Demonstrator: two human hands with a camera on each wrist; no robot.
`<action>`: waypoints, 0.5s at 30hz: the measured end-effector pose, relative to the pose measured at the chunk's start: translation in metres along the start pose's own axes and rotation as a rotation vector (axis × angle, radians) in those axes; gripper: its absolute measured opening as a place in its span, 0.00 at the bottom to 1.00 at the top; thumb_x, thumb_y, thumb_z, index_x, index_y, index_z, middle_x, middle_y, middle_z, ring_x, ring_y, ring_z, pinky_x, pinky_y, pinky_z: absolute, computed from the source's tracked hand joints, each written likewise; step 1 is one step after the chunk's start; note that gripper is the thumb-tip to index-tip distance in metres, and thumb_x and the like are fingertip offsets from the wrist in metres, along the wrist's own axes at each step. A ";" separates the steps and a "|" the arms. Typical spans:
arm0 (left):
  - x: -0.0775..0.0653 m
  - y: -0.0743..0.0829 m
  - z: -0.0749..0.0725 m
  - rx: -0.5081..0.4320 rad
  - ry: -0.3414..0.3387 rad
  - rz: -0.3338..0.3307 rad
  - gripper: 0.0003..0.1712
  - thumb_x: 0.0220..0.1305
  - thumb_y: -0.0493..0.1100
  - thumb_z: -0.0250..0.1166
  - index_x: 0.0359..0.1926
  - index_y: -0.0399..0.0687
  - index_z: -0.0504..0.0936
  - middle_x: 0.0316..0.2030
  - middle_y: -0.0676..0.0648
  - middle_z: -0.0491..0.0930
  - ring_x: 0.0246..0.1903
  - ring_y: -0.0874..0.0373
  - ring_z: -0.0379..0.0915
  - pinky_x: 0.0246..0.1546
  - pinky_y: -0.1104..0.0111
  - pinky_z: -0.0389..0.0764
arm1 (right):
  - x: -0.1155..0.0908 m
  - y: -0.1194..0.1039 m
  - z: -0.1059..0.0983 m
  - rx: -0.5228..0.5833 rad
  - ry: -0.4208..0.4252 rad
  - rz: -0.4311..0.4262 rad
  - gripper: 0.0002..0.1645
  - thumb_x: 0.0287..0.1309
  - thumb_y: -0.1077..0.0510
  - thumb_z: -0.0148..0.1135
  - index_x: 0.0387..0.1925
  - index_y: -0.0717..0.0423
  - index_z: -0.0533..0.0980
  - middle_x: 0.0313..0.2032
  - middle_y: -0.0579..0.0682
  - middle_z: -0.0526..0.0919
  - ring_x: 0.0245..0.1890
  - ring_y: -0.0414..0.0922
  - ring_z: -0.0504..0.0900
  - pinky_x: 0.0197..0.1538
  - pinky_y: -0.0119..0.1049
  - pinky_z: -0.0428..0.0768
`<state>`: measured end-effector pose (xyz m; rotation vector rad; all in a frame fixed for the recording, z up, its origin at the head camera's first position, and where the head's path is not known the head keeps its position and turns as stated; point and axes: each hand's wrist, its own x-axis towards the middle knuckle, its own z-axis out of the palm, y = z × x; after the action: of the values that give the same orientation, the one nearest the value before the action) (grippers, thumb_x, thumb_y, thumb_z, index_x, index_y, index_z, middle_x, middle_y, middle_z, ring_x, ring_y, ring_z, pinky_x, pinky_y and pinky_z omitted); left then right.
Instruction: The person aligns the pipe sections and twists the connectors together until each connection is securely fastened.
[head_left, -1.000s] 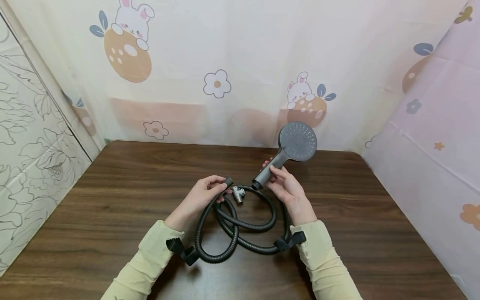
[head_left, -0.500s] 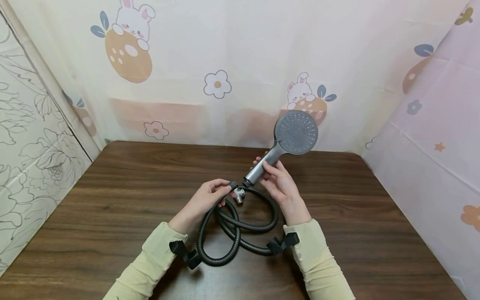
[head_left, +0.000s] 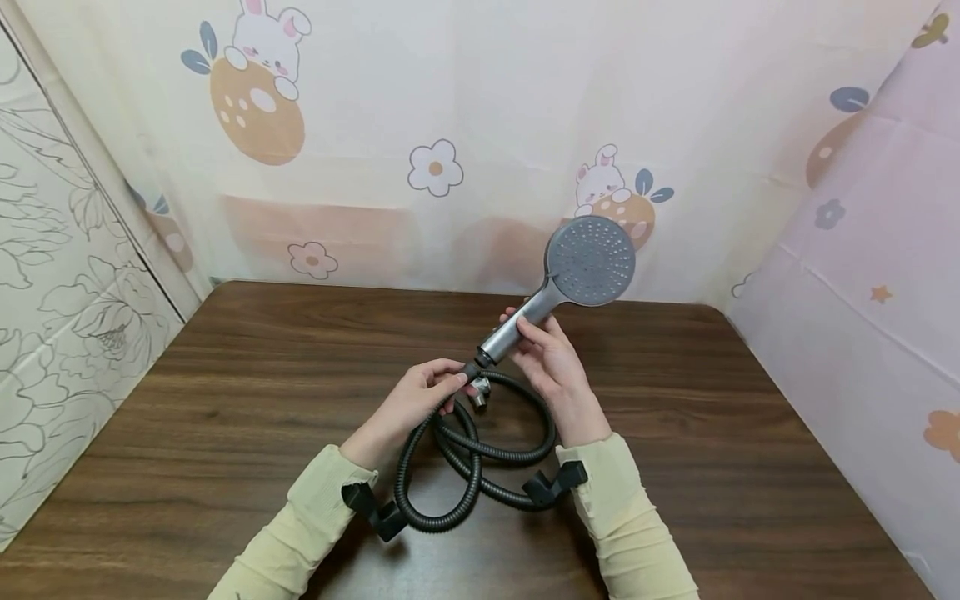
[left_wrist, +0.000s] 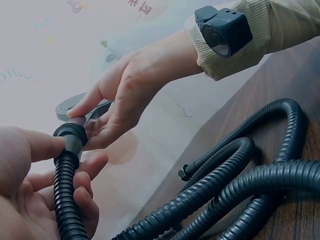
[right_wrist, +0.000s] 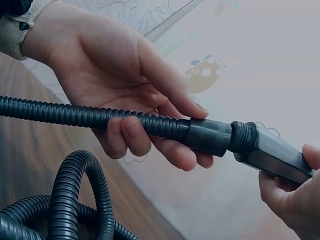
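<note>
A grey shower head (head_left: pixel 591 261) is tilted up to the right, its round spray face toward the head camera. My right hand (head_left: pixel 551 367) grips its silver handle (head_left: pixel 504 337). Between thumb and fingers, my left hand (head_left: pixel 420 396) pinches the end fitting (right_wrist: pixel 209 137) of a black ribbed shower hose (head_left: pixel 437 523). In the right wrist view this fitting lines up with the threaded end (right_wrist: pixel 244 137) of the handle, right at its edge, with thread still showing. The hose runs back along the left fingers and lies in loops below both hands.
A small metal valve fitting (head_left: pixel 480 392) lies on the brown wooden table (head_left: pixel 262 375) just beyond the left fingertips. Hose loops spread between the forearms. A patterned curtain (head_left: pixel 360 100) hangs behind the table's far edge. Black cameras (head_left: pixel 372 512) are strapped to the wrists.
The right hand has brought the shower head left, and the left hand has moved slightly right and down with the hose end. The gap between hose fitting and handle has closed up.
</note>
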<state>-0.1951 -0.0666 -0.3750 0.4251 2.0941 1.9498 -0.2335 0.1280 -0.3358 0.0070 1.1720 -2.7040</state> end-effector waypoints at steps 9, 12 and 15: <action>0.001 -0.001 0.001 0.009 0.032 0.046 0.16 0.66 0.41 0.53 0.53 0.39 0.70 0.34 0.42 0.82 0.20 0.61 0.65 0.24 0.73 0.68 | 0.001 0.004 0.006 -0.063 -0.006 -0.060 0.20 0.62 0.72 0.43 0.51 0.50 0.63 0.45 0.54 0.73 0.47 0.45 0.76 0.54 0.39 0.73; 0.001 -0.001 0.001 0.011 0.040 0.053 0.17 0.66 0.41 0.53 0.54 0.40 0.70 0.34 0.40 0.82 0.20 0.61 0.66 0.25 0.73 0.68 | 0.001 0.005 0.007 -0.080 -0.006 -0.071 0.19 0.62 0.72 0.43 0.50 0.50 0.63 0.44 0.53 0.74 0.47 0.45 0.76 0.53 0.39 0.74; 0.000 0.000 0.002 0.006 0.048 0.054 0.18 0.65 0.41 0.54 0.55 0.42 0.69 0.35 0.37 0.81 0.20 0.61 0.66 0.25 0.73 0.68 | 0.001 0.006 0.008 -0.076 -0.005 -0.080 0.19 0.62 0.72 0.43 0.49 0.50 0.63 0.43 0.53 0.75 0.46 0.46 0.76 0.53 0.39 0.73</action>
<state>-0.1948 -0.0651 -0.3755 0.4440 2.1398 2.0036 -0.2330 0.1183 -0.3346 -0.0591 1.2999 -2.7233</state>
